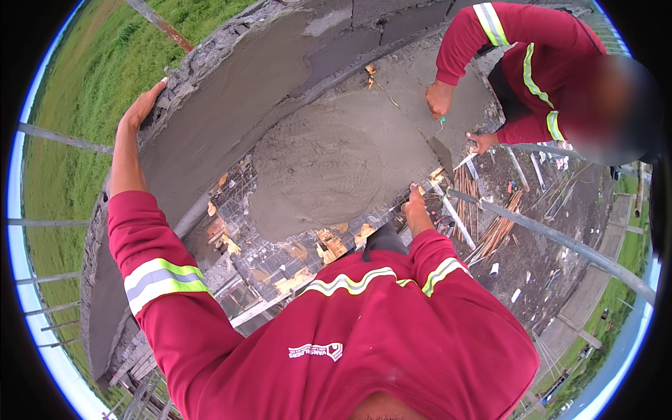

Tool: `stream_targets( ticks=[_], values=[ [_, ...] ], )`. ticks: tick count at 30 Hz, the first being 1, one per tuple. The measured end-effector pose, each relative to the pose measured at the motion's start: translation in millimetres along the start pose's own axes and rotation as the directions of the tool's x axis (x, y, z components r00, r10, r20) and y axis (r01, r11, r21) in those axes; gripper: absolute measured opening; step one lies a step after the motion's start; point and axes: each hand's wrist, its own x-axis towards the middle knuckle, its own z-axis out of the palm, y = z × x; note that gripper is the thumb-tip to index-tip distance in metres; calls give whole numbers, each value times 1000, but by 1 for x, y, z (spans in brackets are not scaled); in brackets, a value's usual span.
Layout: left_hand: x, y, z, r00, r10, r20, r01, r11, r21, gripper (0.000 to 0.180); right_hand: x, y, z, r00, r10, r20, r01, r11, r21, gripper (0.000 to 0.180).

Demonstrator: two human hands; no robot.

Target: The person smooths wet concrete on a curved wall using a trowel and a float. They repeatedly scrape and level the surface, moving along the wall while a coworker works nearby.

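On my feed, the left hand point(142, 106) is stretched to the upper left, laid open on the grey wall point(231, 105), smooth-faced, ragged-topped. The right hand point(416, 207), right of centre, sits near spread grey mortar point(329, 164) mid-frame; I can't tell its grip.

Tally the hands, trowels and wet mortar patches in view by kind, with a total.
Wearer's left hand and right hand: 2
Co-worker's hands: 2
Trowel: 1
Wet mortar patch: 1
Total: 6
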Motion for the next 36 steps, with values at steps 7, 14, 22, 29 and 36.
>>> stream_targets(
  ticks=[7, 14, 22, 29, 36],
  values=[
    [-11, 6, 2, 994, -69, 84, 75, 995, -64, 93, 39, 11, -6, 996, -77, 54, 76, 997, 20, 107],
    [-41, 37, -18, 995, 1, -97, -7, 998, -64, 82, 42, 7, -4, 993, -97, 74, 87, 989, 123, 71],
    [-311, 260, -5, 667, 688, -288, -467, 686, 558, 31, 47, 15, -2, 998, -56, 25, 56, 998, 22, 75],
    [-354, 317, 45, 436, 900, -30, -820, 411, 399, 35, 66, 14, -46, 960, -9, 278, 77, 968, -237, 67],
    [-152, 188, -18, 493, 699, -518, -503, 715, 486, 46, 48, 11, -5, 995, -29, 99, 30, 1000, -5, 70]
  ],
)
